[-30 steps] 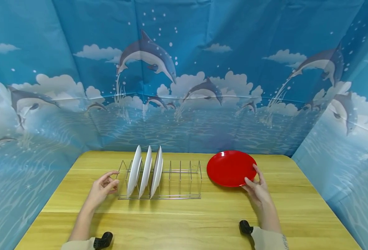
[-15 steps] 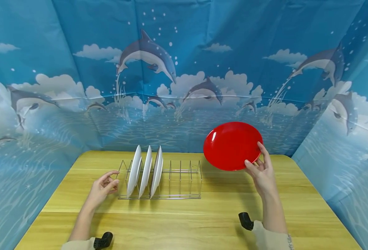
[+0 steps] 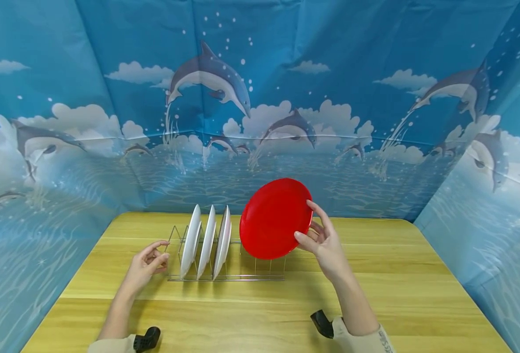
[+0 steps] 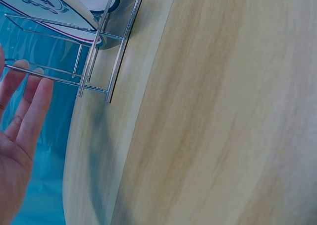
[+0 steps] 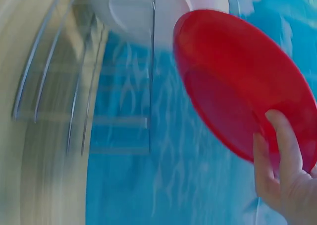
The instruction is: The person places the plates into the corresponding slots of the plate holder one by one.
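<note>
My right hand (image 3: pixel 328 245) grips a glossy red plate (image 3: pixel 276 218) by its right edge, thumb on the near face and fingers at the rim. The plate is raised and tilted, overlapping the right part of a wire dish rack (image 3: pixel 251 278) in the head view. In the right wrist view the red plate (image 5: pixel 237 81) appears beside a white plate (image 5: pixel 133 7). My left hand (image 3: pixel 142 264) holds the rack's left end, its fingertips at the end wire (image 4: pixel 59 79) in the left wrist view. Three white plates (image 3: pixel 207 242) stand on edge in the rack's left half.
The rack stands on a yellow wood-grain table (image 3: pixel 242 318). Behind the table and at both sides hangs a blue dolphin-print curtain (image 3: pixel 260 162). Blue print marks one white plate (image 4: pixel 47 2) in the left wrist view.
The red plate has been lifted from the table by my right hand, then carried left to the rack and tipped more upright. My left hand and the white plates have stayed put.
</note>
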